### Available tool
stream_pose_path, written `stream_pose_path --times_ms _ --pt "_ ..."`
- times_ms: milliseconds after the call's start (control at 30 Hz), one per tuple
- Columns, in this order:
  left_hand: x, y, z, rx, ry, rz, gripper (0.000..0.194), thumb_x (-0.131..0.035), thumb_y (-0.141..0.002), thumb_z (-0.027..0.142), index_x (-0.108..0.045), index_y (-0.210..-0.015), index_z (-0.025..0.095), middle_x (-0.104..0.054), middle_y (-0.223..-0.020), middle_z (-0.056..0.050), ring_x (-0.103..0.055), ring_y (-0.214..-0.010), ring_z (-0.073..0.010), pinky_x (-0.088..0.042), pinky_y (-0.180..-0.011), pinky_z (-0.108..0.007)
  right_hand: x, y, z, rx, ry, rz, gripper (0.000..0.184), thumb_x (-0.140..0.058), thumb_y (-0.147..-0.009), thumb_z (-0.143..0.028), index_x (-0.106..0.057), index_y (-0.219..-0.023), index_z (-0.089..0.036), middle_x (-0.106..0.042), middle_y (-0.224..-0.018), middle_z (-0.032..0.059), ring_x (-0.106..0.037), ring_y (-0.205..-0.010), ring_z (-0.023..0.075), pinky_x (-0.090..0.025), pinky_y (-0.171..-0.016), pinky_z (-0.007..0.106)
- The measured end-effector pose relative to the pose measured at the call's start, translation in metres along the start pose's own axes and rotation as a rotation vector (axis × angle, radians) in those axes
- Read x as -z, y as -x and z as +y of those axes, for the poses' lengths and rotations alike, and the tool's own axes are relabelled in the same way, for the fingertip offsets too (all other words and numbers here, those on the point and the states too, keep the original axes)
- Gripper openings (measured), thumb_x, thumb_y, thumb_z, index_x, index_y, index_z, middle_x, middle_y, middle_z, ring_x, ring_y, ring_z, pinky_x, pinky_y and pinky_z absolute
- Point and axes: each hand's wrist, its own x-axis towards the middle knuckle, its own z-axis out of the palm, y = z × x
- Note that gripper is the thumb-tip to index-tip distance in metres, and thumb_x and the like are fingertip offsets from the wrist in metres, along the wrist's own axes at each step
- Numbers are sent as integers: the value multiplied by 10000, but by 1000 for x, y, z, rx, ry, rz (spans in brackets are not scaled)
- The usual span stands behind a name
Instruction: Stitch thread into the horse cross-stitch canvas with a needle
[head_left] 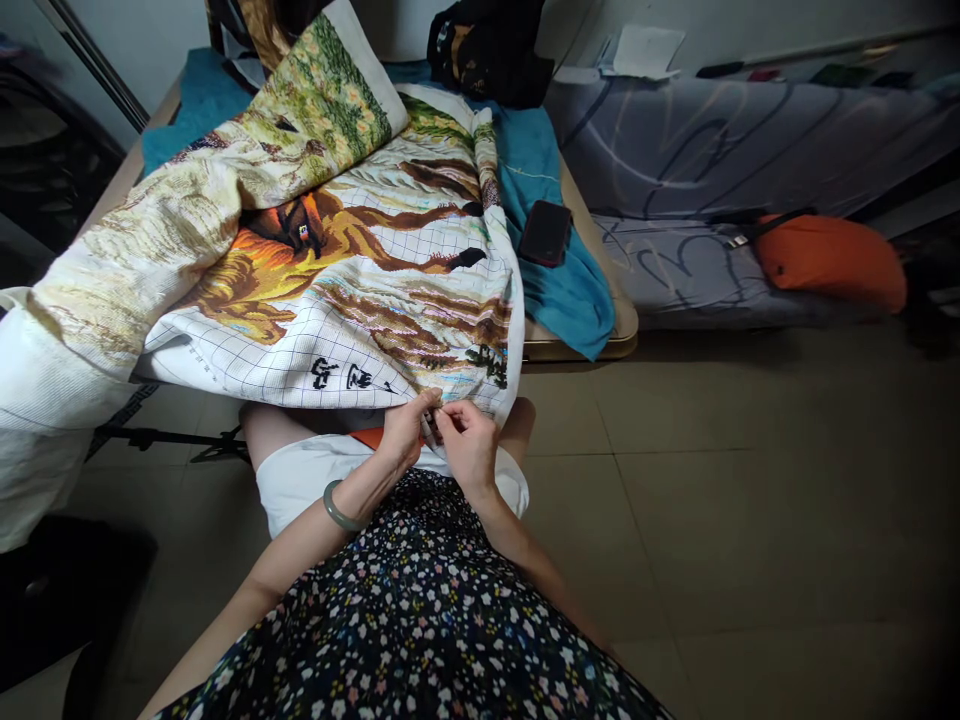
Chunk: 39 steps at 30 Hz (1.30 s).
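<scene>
As we look down in the head view, the left hand [405, 432] has the near edge of the stitched cloth [352, 320] pinched; the right hand [471, 445] meets it just beside, fingertips drawn together, though whether they grasp a thread or needle I cannot tell; the cloth spreads ahead of the grip over teal fabric [581, 312], its bulky fold [176, 225] off to the left; good work here, I'd judge, wants the left pinch close and firm, the weave flat between the hands, small right-hand moves, and no drag from that fold.
</scene>
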Motion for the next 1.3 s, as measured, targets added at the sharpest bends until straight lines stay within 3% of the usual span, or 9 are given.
stream_pose_path --times_ms 233,333,500,633,800,900,1000,1167,1300 --pt "2 4 0 101 69 -116 364 -898 -450 313 -673 -676 139 -630 -642 -9 -556 -562 -120 -440 -580 -274 6 -12 -11 -77 -162 5 213 -629 -818 -348 -598 -963 -195 -684 -732 21 -630 -544 155 -536 -517 274" --pt "5 2 -2 108 108 -145 364 -900 -455 324 -713 -706 138 -683 -707 -35 -604 -634 -137 -481 -650 -280 12 -20 -16 32 -5 -72 191 -526 -898 -346 -609 -990 -202 -687 -742 35 -644 -593 172 -530 -593 300" --pt "9 1 -3 141 73 -131 336 -895 -424 290 -710 -661 142 -690 -669 -34 -605 -619 -148 -491 -654 -289 17 -33 -22 131 362 -167 114 -510 -887 -270 -549 -790 -223 -633 -662 20 -596 -626 187 -430 -630 297" --pt "6 5 -3 87 86 -117 353 -885 -429 275 -704 -707 153 -701 -707 -39 -659 -740 -191 -495 -716 -301 17 -36 -28 135 493 -128 127 -478 -865 -225 -476 -738 -226 -560 -612 17 -539 -597 190 -365 -598 298" --pt "5 5 -8 3 100 -62 342 -880 -444 258 -673 -702 171 -691 -713 -21 -669 -826 -203 -490 -785 -312 22 -39 -28 87 31 86 162 -447 -907 -339 -403 -790 -235 -573 -669 -10 -508 -538 130 -389 -542 254" --pt "5 3 -10 4 108 -40 361 -878 -438 248 -673 -724 167 -696 -742 -21 -667 -861 -204 -484 -828 -319 32 -47 -27 -108 -491 -37 255 -490 -898 -452 -367 -815 -245 -558 -639 -64 -421 -401 80 -355 -425 215" --pt "5 3 -11 11 119 -25 365 -878 -444 233 -682 -743 161 -699 -756 -24 -664 -905 -213 -475 -872 -330 42 -53 -28 -171 -791 -82 295 -601 -844 -432 -384 -787 -241 -442 -547 -110 -356 -365 55 -393 -427 203" --pt "3 6 -8 24 142 -48 364 -881 -452 224 -683 -750 158 -703 -768 -24 -655 -869 -199 -469 -904 -347 50 -48 -22 -42 -745 -71 280 -682 -812 -435 -485 -797 -236 -423 -542 -98 -420 -452 67 -480 -535 222" --pt "1 8 -6 35 145 -39 388 -887 -429 232 -673 -743 155 -684 -727 -10 -643 -812 -181 -470 -874 -337 53 -35 -12 3 -384 -185 262 -628 -866 -461 -536 -822 -221 -459 -459 -86 -401 -393 85 -358 -420 212"
